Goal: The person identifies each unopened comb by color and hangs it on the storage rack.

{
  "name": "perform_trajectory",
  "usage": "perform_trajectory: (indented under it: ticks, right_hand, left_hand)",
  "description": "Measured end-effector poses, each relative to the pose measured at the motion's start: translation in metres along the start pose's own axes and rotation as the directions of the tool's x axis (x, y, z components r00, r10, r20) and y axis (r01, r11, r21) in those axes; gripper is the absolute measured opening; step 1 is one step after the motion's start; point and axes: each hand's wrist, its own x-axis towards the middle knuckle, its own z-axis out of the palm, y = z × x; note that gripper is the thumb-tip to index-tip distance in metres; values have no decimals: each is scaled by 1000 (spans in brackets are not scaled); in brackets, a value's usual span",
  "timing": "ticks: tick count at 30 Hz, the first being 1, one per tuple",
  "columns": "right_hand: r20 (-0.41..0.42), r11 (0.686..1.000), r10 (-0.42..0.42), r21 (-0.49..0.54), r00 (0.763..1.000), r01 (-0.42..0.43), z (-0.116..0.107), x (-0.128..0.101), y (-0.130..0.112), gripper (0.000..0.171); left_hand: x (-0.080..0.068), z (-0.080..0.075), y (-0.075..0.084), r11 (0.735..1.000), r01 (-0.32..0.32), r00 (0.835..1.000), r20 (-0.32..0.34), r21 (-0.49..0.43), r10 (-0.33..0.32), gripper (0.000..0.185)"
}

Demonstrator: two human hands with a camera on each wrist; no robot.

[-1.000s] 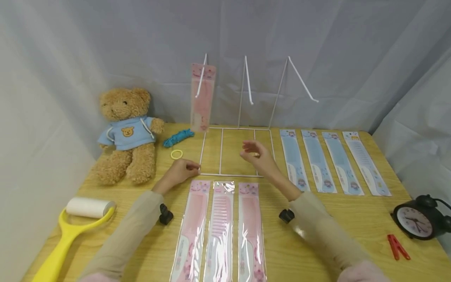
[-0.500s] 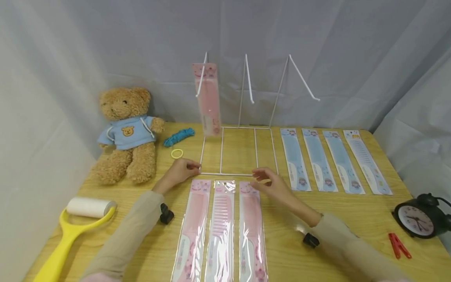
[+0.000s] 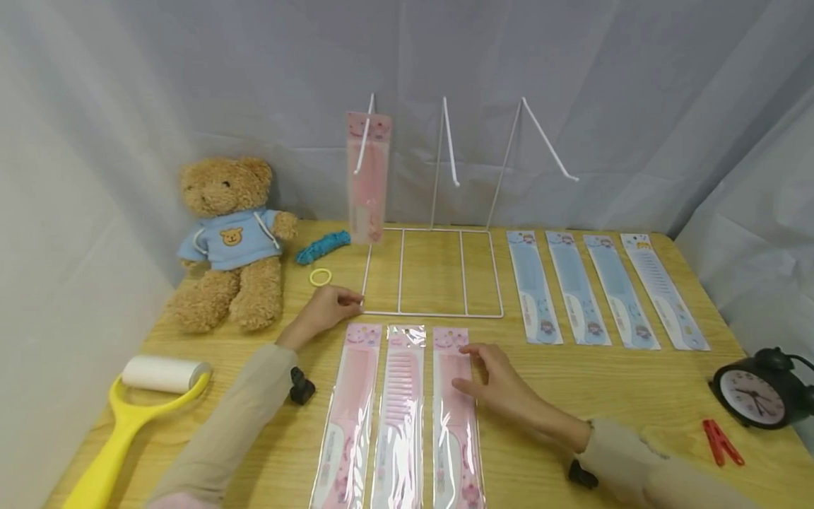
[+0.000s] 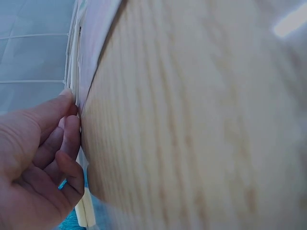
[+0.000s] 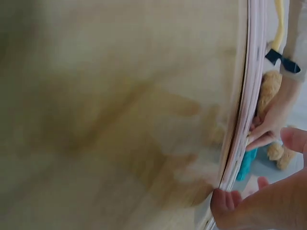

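With thumb and fingertips my left hand pinches the front left corner of a white wire display rack; the left wrist view shows the thumb on the wire. A pink packaged comb hangs from the rack's left hook. My right hand is at the right edge of the rightmost pink packaged comb, thumb and fingers apart over its upper part. In the right wrist view, its fingertips are right by the package edge. Two more pink packaged combs, the left and the middle, lie alongside.
Several blue packaged combs lie to the right of the rack. A teddy bear, blue cord, yellow ring and lint roller are on the left. An alarm clock and red clip sit far right.
My right hand has come from above the rack down and toward me to the rightmost pink comb. The hung comb swung right and back. My left hand stays on the rack corner.
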Motion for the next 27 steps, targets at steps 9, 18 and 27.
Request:
perform_trajectory:
  ticks: [9, 18, 27]
  right_hand:
    - [7, 979, -93, -182, 996, 93, 13, -14, 2, 59]
    - [46, 931, -104, -346, 994, 113, 23, -16, 2, 71]
    - [41, 890, -134, -435, 990, 139, 28, -17, -5, 67]
  left_hand:
    - [-1, 0, -1, 1000, 1, 1000, 1, -2, -1, 25]
    - [0, 0, -2, 1000, -9, 1000, 6, 3, 9, 25]
    - [0, -1, 0, 1000, -4, 1000, 20, 2, 4, 25]
